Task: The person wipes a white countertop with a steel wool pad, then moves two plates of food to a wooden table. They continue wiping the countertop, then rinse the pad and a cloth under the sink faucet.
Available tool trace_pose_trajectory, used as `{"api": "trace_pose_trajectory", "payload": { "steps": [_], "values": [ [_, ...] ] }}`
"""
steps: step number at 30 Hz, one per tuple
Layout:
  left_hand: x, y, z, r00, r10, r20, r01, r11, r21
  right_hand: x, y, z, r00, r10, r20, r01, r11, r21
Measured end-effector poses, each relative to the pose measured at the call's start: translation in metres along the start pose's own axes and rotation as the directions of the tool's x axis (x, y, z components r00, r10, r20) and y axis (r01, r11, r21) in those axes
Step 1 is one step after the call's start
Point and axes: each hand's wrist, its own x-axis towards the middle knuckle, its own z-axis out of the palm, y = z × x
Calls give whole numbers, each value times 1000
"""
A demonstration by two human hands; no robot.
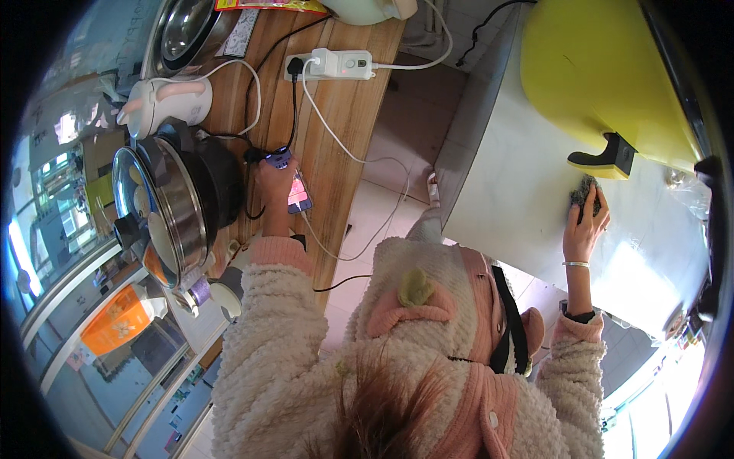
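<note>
Right fingers [602, 203] bent around grey wiry scouring pad [578, 197], 3 o'clock; scrubbing looks underway, remainder unclear; left fingers [277, 180] at pink-screened phone [300, 199], 10 o'clock, grip can't tell.

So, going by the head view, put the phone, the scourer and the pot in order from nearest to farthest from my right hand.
1. Scourer: at the fingers of your right hand.
2. Phone: across to the left, by your left hand.
3. Pot: farther left, past the phone.
</note>
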Motion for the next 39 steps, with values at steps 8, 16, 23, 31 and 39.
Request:
{"api": "trace_pose_trajectory", "payload": {
  "steps": [8, 16, 23, 31, 39],
  "values": [
    [8, 2, 3, 995, 1, 95, -13, 992, 125, 0, -2, 1, 1000, 2, -31, -2, 1000, -20],
    [9, -1, 3, 995, 43, 89, -53, 991, 119, 0, -2, 1, 999, 18, -31, -18, 1000, -26],
    [9, -3, 4, 996, 60, 66, -67, 992, 106, 1, -3, 0, 999, -1, -41, 0, 1000, -22],
    [-8, -8, 5, 970, 70, 234, -104, 985, 135, 0, -2, 2, 999, 36, -19, -36, 999, -12],
    [-10, -13, -2, 978, 155, 141, -182, 962, 204, 2, -2, 0, 999, -23, -44, 22, 1000, -21]
  ]
}}
